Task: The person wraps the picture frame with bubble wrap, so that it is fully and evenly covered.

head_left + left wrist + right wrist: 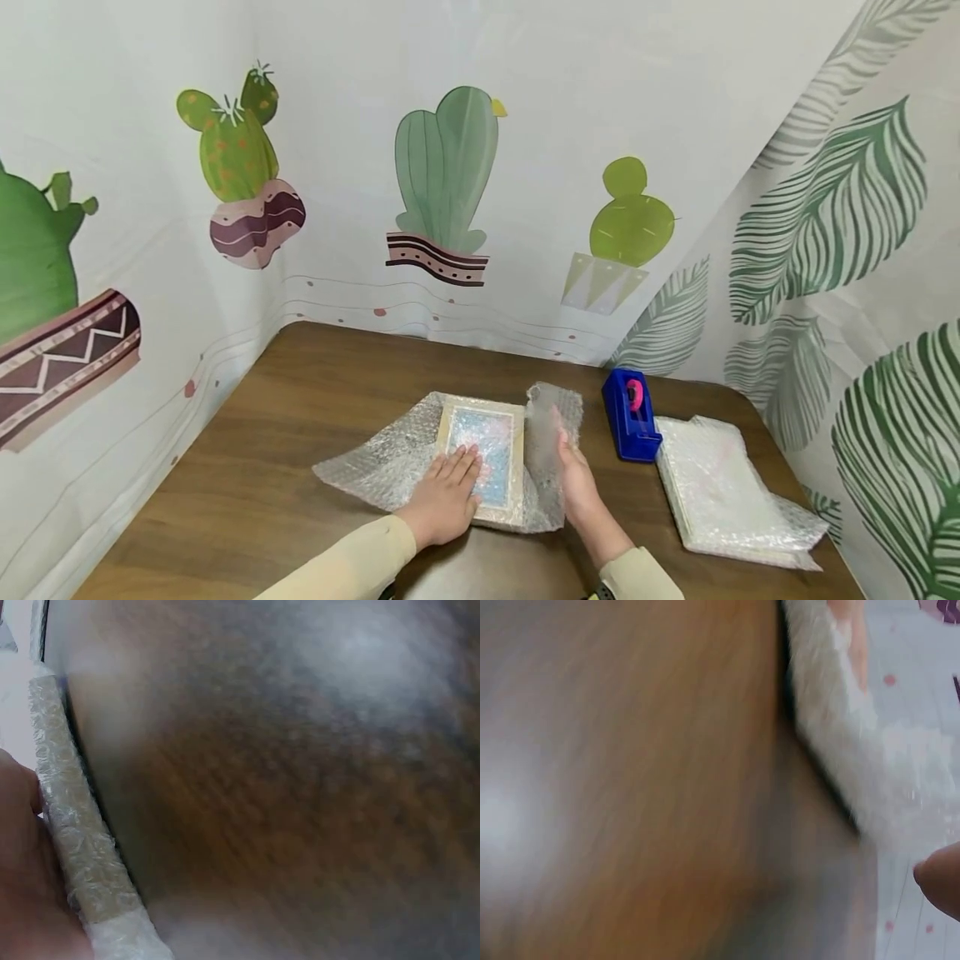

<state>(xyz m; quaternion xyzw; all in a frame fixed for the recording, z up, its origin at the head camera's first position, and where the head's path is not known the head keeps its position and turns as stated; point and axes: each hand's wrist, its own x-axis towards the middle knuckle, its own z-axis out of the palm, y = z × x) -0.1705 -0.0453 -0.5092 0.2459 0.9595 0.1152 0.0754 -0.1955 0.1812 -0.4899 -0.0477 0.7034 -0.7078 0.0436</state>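
A picture frame (516,475) with a light wooden border and a blue and pink picture lies on a sheet of bubble wrap (382,458), which also appears to cover its front. My left hand (446,496) rests flat on the lower left of the frame, fingers extended. On the right side, my right hand (581,483) has its fingers straight against a raised flap of the wrap; the fingertips are partly hidden by it. The left wrist view shows the frame's wrapped edge (75,802) beside the hand. A blurred wrapped edge (825,727) appears in the right wrist view.
A blue tape dispenser (628,417) with a pink core stands right of the frame. Beyond it, a bubble-wrapped flat package (712,492) lies near the right edge of the brown wooden table (247,450). A cloth (337,167) printed with cacti and leaves hangs behind.
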